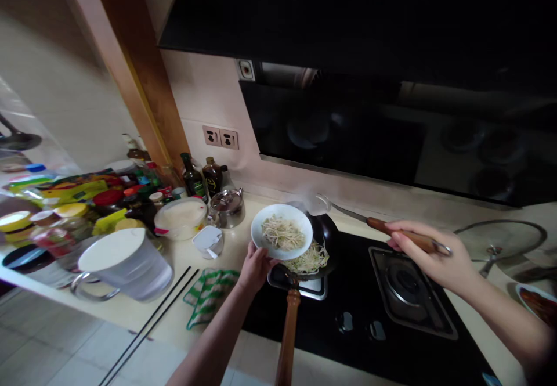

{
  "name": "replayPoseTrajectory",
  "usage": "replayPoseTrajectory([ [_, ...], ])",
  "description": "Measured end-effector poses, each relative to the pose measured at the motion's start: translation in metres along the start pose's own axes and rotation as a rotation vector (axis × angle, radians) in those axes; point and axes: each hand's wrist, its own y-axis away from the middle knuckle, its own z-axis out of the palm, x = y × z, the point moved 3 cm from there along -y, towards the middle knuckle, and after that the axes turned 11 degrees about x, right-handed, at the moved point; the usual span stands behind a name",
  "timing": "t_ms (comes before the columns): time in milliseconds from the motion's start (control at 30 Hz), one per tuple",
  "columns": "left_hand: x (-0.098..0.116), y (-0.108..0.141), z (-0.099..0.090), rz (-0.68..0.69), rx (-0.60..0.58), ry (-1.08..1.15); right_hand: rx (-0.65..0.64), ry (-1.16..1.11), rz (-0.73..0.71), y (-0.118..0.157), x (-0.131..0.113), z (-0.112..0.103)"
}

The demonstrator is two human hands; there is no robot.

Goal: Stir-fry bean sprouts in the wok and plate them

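Note:
My left hand [256, 267] grips the near edge of a white plate [260, 222], thumb over the rim. Bean sprouts [282, 232] lie in the plate, which is held over the wok [328, 232]. More bean sprouts [314, 258] show in the wok below, partly hidden by the plate. The wok's wooden handle [288, 331] points toward me. My right hand [429, 252] is closed around the wooden handle of a metal ladle [354, 215]. Its pale, blurred head [321, 203] is raised behind the wok, to the right of the plate.
A second burner [404, 281] is on the right, with a glass lid [500, 241] beyond. At left stand a water pitcher [126, 264], a lidded metal pot [227, 206] and several jars. Long black chopsticks [152, 319] overhang the counter edge beside a green striped cloth [211, 293]. The range hood [348, 20] hangs above.

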Motion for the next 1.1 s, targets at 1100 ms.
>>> replayPoseTrajectory([
  [1100,0.049,0.036,-0.068,0.124,0.154,-0.090,0.423,-0.753,1.061,0.058,0.109,0.071],
])
